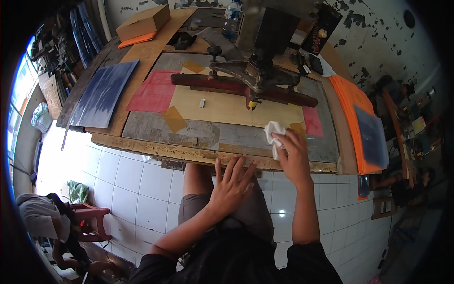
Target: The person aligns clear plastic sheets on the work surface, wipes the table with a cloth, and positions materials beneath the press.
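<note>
My right hand (294,156) is closed around a crumpled white cloth or tissue (274,131) over the right front part of the grey metal bed (231,131). My left hand (231,187) is open, its fingers spread at the worn wooden front edge (189,150) of the table. Behind both hands stands a press with a dark red bar (213,84) across a pale yellow sheet (222,108). A small whitish piece (202,103) lies on that sheet. Pink sheets (158,91) and brown tape patches (174,119) surround it.
On the left lies a bluish plastic sheet (101,94); a cardboard box (143,22) sits behind it. Orange sheets (352,113) with a clear bluish sheet (371,137) are stacked at the right edge. A water bottle (231,20) stands at the back. Another person (45,217) is at lower left near a red stool (92,220).
</note>
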`<state>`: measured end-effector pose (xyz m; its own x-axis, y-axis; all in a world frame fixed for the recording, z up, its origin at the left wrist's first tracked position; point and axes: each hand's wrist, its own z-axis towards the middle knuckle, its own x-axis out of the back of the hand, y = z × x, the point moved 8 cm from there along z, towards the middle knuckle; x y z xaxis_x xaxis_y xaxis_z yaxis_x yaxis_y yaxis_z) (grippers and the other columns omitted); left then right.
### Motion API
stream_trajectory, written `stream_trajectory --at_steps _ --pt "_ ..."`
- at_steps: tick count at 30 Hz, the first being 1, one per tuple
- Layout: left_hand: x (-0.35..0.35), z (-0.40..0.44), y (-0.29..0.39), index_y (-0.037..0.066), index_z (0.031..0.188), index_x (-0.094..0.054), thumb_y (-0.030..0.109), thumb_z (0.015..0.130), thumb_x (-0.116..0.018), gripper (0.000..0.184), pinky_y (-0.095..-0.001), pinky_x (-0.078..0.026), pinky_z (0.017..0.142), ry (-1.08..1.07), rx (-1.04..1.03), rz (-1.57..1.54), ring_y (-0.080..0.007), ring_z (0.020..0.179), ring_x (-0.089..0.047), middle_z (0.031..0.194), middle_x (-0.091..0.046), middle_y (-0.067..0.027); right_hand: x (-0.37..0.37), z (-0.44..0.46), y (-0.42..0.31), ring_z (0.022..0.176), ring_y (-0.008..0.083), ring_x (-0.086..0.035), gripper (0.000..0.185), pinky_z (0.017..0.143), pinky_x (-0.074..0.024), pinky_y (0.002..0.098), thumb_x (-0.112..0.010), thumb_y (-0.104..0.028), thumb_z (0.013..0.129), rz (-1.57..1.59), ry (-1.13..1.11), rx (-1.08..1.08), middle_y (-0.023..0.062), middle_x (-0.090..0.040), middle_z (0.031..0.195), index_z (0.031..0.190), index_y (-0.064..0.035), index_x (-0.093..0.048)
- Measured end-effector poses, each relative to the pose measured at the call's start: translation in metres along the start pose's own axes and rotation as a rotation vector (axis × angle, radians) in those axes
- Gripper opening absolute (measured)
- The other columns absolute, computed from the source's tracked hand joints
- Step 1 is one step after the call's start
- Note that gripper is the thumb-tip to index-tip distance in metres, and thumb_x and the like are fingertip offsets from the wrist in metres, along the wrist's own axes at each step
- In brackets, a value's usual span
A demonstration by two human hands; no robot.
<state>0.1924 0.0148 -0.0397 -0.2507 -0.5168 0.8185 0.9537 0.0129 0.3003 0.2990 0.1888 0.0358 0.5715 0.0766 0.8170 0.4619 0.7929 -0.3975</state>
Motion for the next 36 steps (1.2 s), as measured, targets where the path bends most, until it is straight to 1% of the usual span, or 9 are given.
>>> stream_trajectory --at_steps 3,5,10,14,20,25,29,32,36 --pt "-0.006 0.0 -0.001 0.02 0.166 -0.055 0.035 0.091 -0.084 0.082 -0.0809 -0.016 0.13 -0.002 0.006 0.006 -0.0387 0.163 -0.037 0.168 -0.045 -0.0172 -0.013 -0.004 -0.031 0.141 0.04 -0.06 0.049 0.121 -0.0464 0.0529 -0.073 0.005 0.091 0.018 -0.033 0.102 0.0151 -0.07 0.138 0.137 -0.0122 -0.078" --pt "-0.012 -0.005 -0.002 0.021 0.168 -0.053 0.035 0.092 -0.084 0.083 -0.0815 -0.015 0.13 -0.001 0.016 0.01 -0.0384 0.164 -0.036 0.168 -0.045 -0.0174 -0.026 -0.007 -0.073 0.141 0.0381 -0.061 0.042 0.123 -0.0449 0.0544 -0.075 -0.002 0.092 0.172 -0.163 0.313 0.0151 -0.07 0.139 0.132 -0.0105 -0.078" --pt "-0.006 -0.004 -0.001 0.022 0.167 -0.054 0.034 0.095 -0.081 0.078 -0.0821 -0.013 0.13 -0.005 0.01 0.071 -0.038 0.166 -0.034 0.171 -0.043 -0.0146 -0.025 0.014 -0.042 0.143 0.0365 -0.06 0.035 0.119 -0.0457 0.0532 -0.075 -0.007 0.096 -0.034 -0.024 0.168 0.0134 -0.072 0.139 0.131 -0.0082 -0.079" --pt "-0.018 -0.014 -0.004 0.026 0.17 -0.052 0.033 0.096 -0.081 0.08 -0.0826 -0.01 0.13 -0.008 0.042 0.047 -0.0386 0.167 -0.032 0.175 -0.041 -0.012 -0.038 0.003 -0.082 0.137 0.0355 -0.062 0.034 0.117 -0.046 0.0536 -0.075 -0.008 0.094 0.121 -0.086 0.372 0.0129 -0.073 0.136 0.129 -0.0087 -0.079" --pt "-0.01 -0.012 -0.002 0.032 0.176 -0.042 0.038 0.099 -0.078 0.086 -0.0809 -0.011 0.131 -0.045 0.061 0.09 -0.0363 0.169 -0.03 0.18 -0.037 -0.0094 0.011 -0.014 0.023 0.134 0.036 -0.063 0.039 0.115 -0.0451 0.0523 -0.075 -0.004 0.093 -0.089 0.076 0.065 0.0108 -0.074 0.133 0.131 -0.0148 -0.079" --pt "-0.011 -0.011 0.0 0.029 0.173 -0.047 0.033 0.093 -0.083 0.088 -0.0838 -0.005 0.13 -0.011 0.049 0.04 -0.0408 0.167 -0.03 0.175 -0.04 -0.0128 0.066 -0.052 0.116 0.131 0.036 -0.062 0.033 0.116 -0.0446 0.052 -0.074 -0.006 0.1 -0.329 0.231 -0.309 0.0105 -0.071 0.132 0.132 -0.0132 -0.076" --pt "-0.009 -0.007 0.001 0.025 0.172 -0.048 0.028 0.092 -0.083 0.087 -0.0839 -0.005 0.13 -0.009 0.052 -0.003 -0.0412 0.168 -0.03 0.173 -0.042 -0.0141 0.025 -0.053 0.032 0.137 0.0403 -0.059 0.057 0.116 -0.0452 0.0565 -0.075 0.003 0.086 -0.216 0.171 -0.082 0.0141 -0.068 0.14 0.14 -0.0133 -0.072" --pt "-0.01 -0.01 -0.002 0.02 0.171 -0.049 0.025 0.094 -0.079 0.084 -0.0834 -0.003 0.131 -0.039 0.064 0.009 -0.0385 0.17 -0.028 0.176 -0.041 -0.0123 -0.015 -0.063 -0.061 0.144 0.0426 -0.057 0.054 0.123 -0.0425 0.0607 -0.077 -0.006 0.087 -0.048 0.002 0.188 0.0163 -0.066 0.144 0.141 -0.0126 -0.074" --pt "-0.003 -0.013 -0.006 0.016 0.172 -0.047 0.027 0.095 -0.074 0.083 -0.0825 0.001 0.131 -0.09 0.079 0.039 -0.0342 0.172 -0.026 0.179 -0.039 -0.0083 0.01 -0.06 -0.005 0.138 0.0409 -0.06 0.044 0.118 -0.0443 0.0582 -0.076 -0.009 0.092 -0.016 0.152 0.083 0.0153 -0.071 0.138 0.136 -0.0103 -0.078"
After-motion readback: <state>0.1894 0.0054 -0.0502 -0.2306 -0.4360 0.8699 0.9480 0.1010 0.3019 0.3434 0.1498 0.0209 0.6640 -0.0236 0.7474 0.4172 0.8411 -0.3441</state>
